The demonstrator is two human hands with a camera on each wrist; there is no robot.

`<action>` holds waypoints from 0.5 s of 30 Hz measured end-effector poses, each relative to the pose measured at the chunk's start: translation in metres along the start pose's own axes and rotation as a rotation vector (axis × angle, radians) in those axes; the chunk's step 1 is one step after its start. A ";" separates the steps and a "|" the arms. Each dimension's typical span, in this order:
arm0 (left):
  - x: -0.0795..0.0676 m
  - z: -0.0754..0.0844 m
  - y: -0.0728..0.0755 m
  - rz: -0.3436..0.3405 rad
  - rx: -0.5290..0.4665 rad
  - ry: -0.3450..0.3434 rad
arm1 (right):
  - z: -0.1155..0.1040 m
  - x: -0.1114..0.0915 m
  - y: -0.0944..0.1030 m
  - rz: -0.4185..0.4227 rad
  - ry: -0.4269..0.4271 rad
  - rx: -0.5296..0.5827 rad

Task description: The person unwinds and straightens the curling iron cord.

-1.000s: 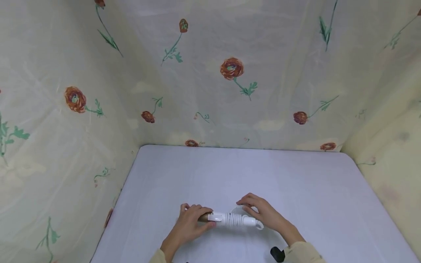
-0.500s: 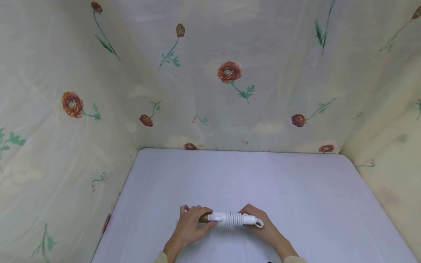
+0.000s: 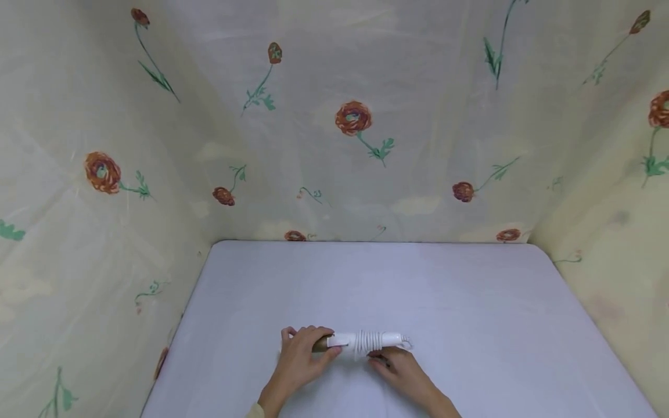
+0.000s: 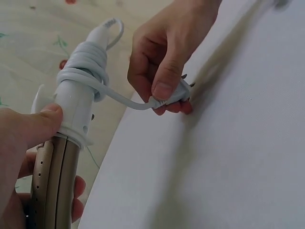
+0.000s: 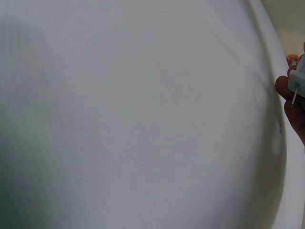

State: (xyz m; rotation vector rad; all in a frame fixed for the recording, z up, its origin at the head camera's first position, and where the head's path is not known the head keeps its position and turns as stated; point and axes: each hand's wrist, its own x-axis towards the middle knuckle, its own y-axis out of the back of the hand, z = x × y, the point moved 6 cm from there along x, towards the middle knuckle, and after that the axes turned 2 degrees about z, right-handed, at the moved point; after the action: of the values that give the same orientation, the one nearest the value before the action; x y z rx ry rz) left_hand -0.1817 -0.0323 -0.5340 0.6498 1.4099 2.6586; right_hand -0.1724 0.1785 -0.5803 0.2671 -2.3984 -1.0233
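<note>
A curling iron (image 4: 76,107) with a white handle and a bronze, hole-dotted barrel is held up over the table. My left hand (image 3: 300,357) grips it where barrel meets handle, thumb on the white part. White cord (image 3: 369,341) is wound several times round the handle. From the coils a short length runs to the white plug (image 4: 179,93), which my right hand (image 3: 405,374) pinches between thumb and fingers on the near side of the handle. The plug's metal pins (image 4: 191,85) point away from the cord. In the right wrist view, only fingertips and the plug (image 5: 297,80) show.
The white-covered table (image 3: 366,278) lies beneath both hands. Flower-printed cloth (image 3: 418,116) hangs behind it and at both sides. A small cord loop (image 3: 406,342) sticks out from the handle's right end.
My right hand has passed from the far side of the handle round beneath it to the near side, carrying the cord's end. My left hand keeps its grip. The head view has shifted slightly.
</note>
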 end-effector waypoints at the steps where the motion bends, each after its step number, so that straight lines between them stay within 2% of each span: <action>1: 0.000 0.000 0.000 0.000 0.001 0.000 | -0.002 0.000 -0.001 0.004 0.006 0.005; 9: 0.002 0.001 0.000 0.003 0.012 -0.004 | -0.015 -0.006 -0.010 0.047 0.072 0.073; 15: 0.002 0.002 0.001 -0.002 0.035 -0.016 | -0.018 -0.010 -0.018 0.030 0.029 0.135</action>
State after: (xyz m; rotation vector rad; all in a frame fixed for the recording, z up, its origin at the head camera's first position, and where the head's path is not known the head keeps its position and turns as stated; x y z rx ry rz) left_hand -0.1832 -0.0309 -0.5319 0.6716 1.4549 2.6267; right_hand -0.1548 0.1591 -0.5865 0.2910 -2.4414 -0.8406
